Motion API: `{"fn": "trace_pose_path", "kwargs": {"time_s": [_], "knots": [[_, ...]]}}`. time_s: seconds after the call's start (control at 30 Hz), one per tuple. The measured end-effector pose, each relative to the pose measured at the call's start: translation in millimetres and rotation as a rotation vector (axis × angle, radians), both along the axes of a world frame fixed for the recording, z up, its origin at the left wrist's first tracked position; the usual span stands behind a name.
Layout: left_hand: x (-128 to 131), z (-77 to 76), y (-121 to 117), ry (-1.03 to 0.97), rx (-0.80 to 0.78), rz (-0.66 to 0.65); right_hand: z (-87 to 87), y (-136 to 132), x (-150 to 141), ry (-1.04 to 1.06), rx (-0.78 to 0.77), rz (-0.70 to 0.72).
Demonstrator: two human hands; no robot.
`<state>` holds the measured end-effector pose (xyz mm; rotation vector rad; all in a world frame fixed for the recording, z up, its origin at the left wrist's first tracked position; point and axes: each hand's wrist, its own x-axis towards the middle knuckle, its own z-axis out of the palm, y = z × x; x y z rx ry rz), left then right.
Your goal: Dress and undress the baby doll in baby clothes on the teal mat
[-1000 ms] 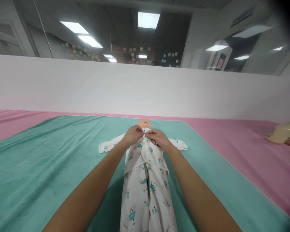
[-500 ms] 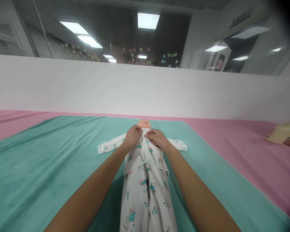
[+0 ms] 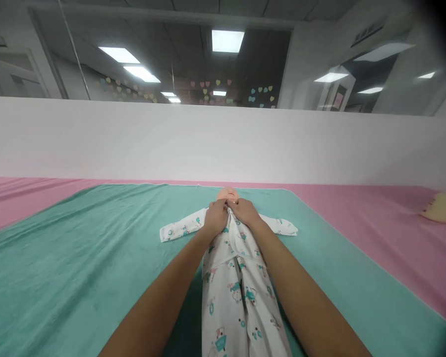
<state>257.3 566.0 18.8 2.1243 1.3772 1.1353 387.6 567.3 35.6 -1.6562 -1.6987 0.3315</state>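
A baby doll (image 3: pixel 227 193) lies on its back with its head at the far end, dressed in a white printed shirt (image 3: pixel 230 240) and matching trousers (image 3: pixel 225 307). The shirt's sleeves stretch out to both sides. My left hand (image 3: pixel 217 215) and my right hand (image 3: pixel 244 211) meet at the collar, just below the doll's chin. Both have fingers closed on the shirt's front edges, which bunch up slightly between them. My fingers hide the fastening at the neck.
Under the doll a teal sheet (image 3: pixel 115 258) is spread over a pink cover (image 3: pixel 375 218). A low white wall (image 3: pixel 171 141) with glass above stands behind. At the far right edge sits a cream-coloured object (image 3: pixel 442 206), partly cut off.
My hands, apart on the collar half a second ago, have come together higher up near the chin. The shirt front is pulled upward and folds more. The view has shifted slightly.
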Motion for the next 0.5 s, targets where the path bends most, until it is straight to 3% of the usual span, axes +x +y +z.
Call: {"fn": "trace_pose_path", "kwargs": {"time_s": [0.27,0.5], "knots": [[-3,-6.1,10,-0.1,-0.09,-0.019,-1.9,14,0,-0.022,-0.027,-0.031],[-8,9.0,4,-0.185,-0.156,-0.055,-2.6,14,1,0.041,-0.041,-0.035]]}}
